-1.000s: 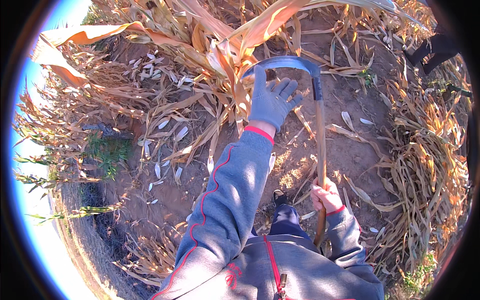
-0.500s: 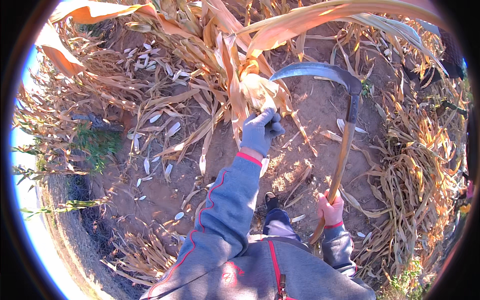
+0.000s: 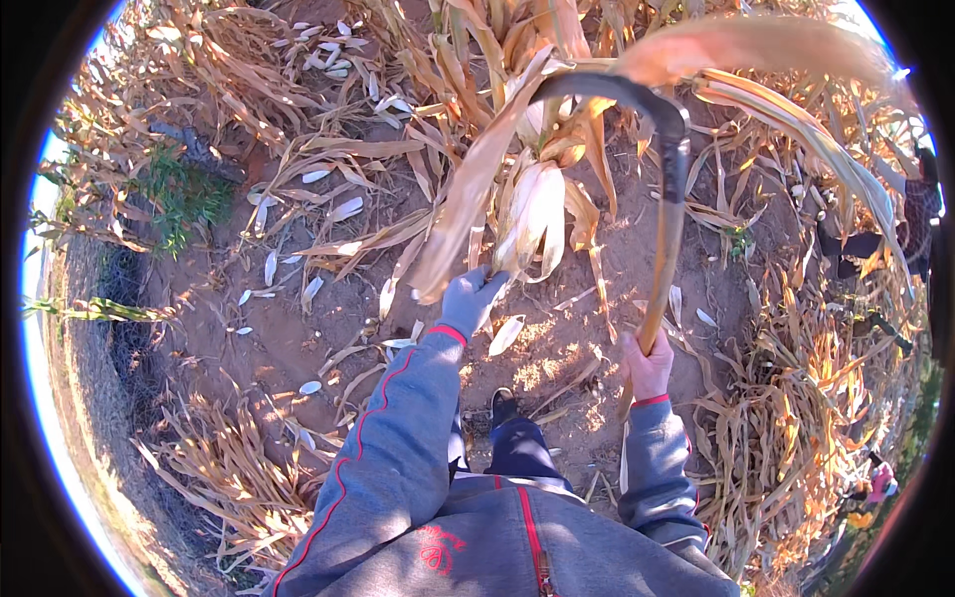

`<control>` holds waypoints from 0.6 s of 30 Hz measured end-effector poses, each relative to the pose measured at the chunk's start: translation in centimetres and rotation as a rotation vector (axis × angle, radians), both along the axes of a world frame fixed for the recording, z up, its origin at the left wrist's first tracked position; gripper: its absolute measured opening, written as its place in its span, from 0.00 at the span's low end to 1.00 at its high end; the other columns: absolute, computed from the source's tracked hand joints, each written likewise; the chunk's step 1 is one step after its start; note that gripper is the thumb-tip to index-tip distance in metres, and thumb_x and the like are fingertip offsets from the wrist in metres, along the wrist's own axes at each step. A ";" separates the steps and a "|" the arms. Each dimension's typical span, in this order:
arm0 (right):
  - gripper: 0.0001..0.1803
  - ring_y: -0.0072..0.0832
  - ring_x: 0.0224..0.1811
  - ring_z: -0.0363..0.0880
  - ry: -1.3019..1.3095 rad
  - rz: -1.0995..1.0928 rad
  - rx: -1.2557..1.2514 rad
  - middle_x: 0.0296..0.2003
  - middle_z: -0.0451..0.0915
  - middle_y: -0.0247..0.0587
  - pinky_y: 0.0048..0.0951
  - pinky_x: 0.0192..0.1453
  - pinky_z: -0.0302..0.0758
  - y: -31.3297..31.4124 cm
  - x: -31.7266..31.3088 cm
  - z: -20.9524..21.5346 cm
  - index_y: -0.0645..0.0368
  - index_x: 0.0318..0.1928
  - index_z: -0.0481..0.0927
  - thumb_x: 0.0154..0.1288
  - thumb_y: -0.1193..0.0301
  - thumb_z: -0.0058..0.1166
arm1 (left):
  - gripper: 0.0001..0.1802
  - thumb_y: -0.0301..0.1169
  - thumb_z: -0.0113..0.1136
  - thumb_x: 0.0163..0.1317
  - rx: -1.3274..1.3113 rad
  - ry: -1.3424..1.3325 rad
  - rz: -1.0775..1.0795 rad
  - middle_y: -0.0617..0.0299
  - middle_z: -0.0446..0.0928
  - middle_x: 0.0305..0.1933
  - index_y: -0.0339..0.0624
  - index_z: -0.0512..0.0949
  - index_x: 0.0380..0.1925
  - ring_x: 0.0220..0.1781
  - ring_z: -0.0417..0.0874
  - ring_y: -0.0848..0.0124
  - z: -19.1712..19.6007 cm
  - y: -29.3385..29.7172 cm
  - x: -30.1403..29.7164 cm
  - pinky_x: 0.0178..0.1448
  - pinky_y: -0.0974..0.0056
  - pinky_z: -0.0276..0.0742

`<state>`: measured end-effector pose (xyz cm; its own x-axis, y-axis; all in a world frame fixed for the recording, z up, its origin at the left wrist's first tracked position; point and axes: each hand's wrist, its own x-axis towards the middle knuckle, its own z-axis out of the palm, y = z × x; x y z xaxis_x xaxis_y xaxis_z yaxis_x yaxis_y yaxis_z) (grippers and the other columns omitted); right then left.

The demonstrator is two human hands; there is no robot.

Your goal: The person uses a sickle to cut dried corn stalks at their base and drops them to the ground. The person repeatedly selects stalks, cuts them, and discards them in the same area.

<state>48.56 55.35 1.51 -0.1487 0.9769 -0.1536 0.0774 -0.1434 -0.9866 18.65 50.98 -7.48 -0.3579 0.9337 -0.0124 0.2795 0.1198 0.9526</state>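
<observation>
We record bare reddish soil (image 3: pixel 298 338), the ground that carries everything here, strewn with pale husk scraps and bordered by dry maize litter. A heap of cut stalks (image 3: pixel 806 418) lies along the right side, well apart from the standing plant. A patch of green weeds (image 3: pixel 179 199) sits near the left edge.

The dry maize plant (image 3: pixel 517 129) stands at the upper middle, its leaves hanging outward. Its stalk is drawn toward us, which we judge keeps it taut and steady for the blade.

The sickle (image 3: pixel 665 199) is raised on the right: its wooden handle runs upward from the right hand, and the dark curved blade arches over to the left, hooking around the far side of the plant's upper leaves. We judge this placement sets the cutting edge behind the stalk, with the pull coming toward the person.

The left hand (image 3: pixel 470 298), in a grey glove, is closed around the lower leaves and stalk of the plant, below the blade and clear of its arc. The right hand (image 3: pixel 647 366), bare, is clenched firmly on the lower end of the handle.

A husked ear (image 3: pixel 537 214) hangs pale just above the left hand. A dark shoe (image 3: pixel 503 406) stands on the soil between the arms.
</observation>
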 end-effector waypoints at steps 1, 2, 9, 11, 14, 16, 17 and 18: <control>0.09 0.14 0.13 0.64 0.084 -0.003 0.011 0.16 0.67 0.28 0.17 0.16 0.61 1.1 -1.2 1.8 0.58 0.30 0.68 0.58 0.77 0.57 | 0.14 0.36 0.59 0.59 -0.132 -0.142 0.091 0.66 0.75 0.24 0.33 0.78 0.34 0.25 0.73 0.82 1.8 0.5 0.2 0.29 0.73 0.66; 0.09 0.14 0.13 0.63 0.165 -0.007 0.023 0.15 0.67 0.28 0.17 0.16 0.61 2.2 -2.5 3.9 0.58 0.31 0.68 0.59 0.78 0.56 | 0.14 0.36 0.59 0.58 -0.258 -0.289 0.177 0.66 0.76 0.24 0.33 0.78 0.34 0.24 0.72 0.82 2.7 1.0 0.2 0.28 0.73 0.66; 0.09 0.20 0.15 0.69 -0.093 0.060 0.193 0.17 0.72 0.34 0.24 0.20 0.67 6.8 -3.8 0.8 0.60 0.28 0.72 0.61 0.71 0.56 | 0.21 0.50 0.56 0.55 -0.274 -0.016 0.240 0.53 0.77 0.20 0.42 0.78 0.26 0.26 0.79 0.56 3.2 2.6 0.9 0.32 0.57 0.70; 0.13 0.29 0.21 0.75 -0.731 -0.008 0.325 0.19 0.75 0.41 0.33 0.28 0.72 5.9 0.8 -8.5 0.62 0.29 0.75 0.55 0.65 0.61 | 0.21 0.50 0.56 0.54 -0.252 -0.193 0.239 0.52 0.77 0.20 0.41 0.78 0.25 0.27 0.79 0.55 1.2 2.6 0.8 0.32 0.57 0.70; 0.18 0.35 0.26 0.77 -0.735 -0.037 0.189 0.23 0.77 0.45 0.36 0.34 0.72 3.1 0.5 -9.6 0.62 0.37 0.78 0.50 0.62 0.64 | 0.20 0.48 0.57 0.55 -0.195 -0.139 0.296 0.57 0.76 0.17 0.39 0.79 0.25 0.22 0.78 0.65 -1.5 2.0 -0.2 0.29 0.61 0.70; 0.19 0.34 0.27 0.78 -0.898 0.043 0.117 0.24 0.78 0.45 0.35 0.35 0.72 3.5 -0.7 -7.2 0.62 0.39 0.78 0.51 0.63 0.64 | 0.18 0.45 0.58 0.55 -0.201 -0.403 0.334 0.60 0.75 0.16 0.39 0.79 0.24 0.20 0.77 0.71 -1.2 1.3 -0.5 0.27 0.64 0.69; 0.19 0.34 0.27 0.78 -0.975 0.078 0.092 0.25 0.78 0.45 0.35 0.35 0.72 4.6 -1.4 -6.7 0.62 0.40 0.78 0.51 0.63 0.64 | 0.17 0.44 0.58 0.55 -0.212 -0.557 0.350 0.62 0.75 0.15 0.38 0.79 0.24 0.20 0.76 0.73 0.5 1.7 -1.0 0.27 0.65 0.69; 0.19 0.33 0.26 0.77 -0.906 0.061 0.130 0.24 0.78 0.45 0.34 0.34 0.72 4.9 -1.0 -6.5 0.62 0.39 0.78 0.51 0.63 0.64 | 0.15 0.40 0.59 0.56 -0.242 -0.588 0.351 0.65 0.74 0.15 0.37 0.79 0.24 0.19 0.74 0.78 2.4 1.6 -1.0 0.25 0.68 0.67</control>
<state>47.57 60.28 -5.03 -0.0771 0.9890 -0.1262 0.8334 -0.0055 -0.5526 17.64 52.55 -5.07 -0.5069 0.7115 -0.4867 -0.3642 0.3349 0.8690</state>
